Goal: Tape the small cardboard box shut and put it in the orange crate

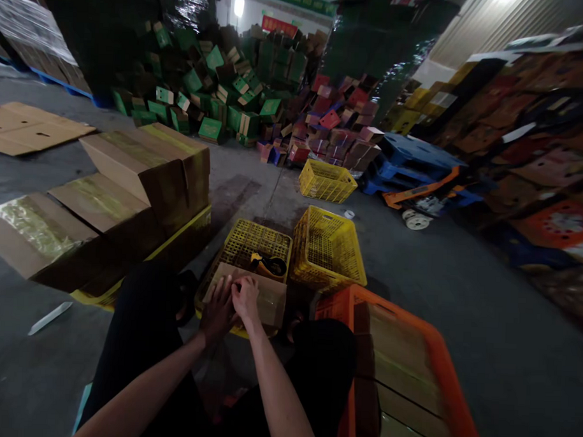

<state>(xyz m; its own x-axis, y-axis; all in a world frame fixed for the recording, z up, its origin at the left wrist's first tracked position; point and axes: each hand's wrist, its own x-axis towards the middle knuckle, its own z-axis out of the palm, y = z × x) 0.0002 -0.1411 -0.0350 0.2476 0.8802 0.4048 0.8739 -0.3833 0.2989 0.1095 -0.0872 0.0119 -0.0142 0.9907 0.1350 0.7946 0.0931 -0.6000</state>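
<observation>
Left hand (219, 313) lies open-fingered on the cardboard box (269, 302); right hand (245, 298) fingers curl there, grip unclear. Probably light and stiff; hold its sides.

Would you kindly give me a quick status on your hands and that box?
Left hand flat on cardboard box, right hand at its top edge, grip unclear. Box lies on yellow crate. Tape dispenser just behind, clear of hands.
</observation>
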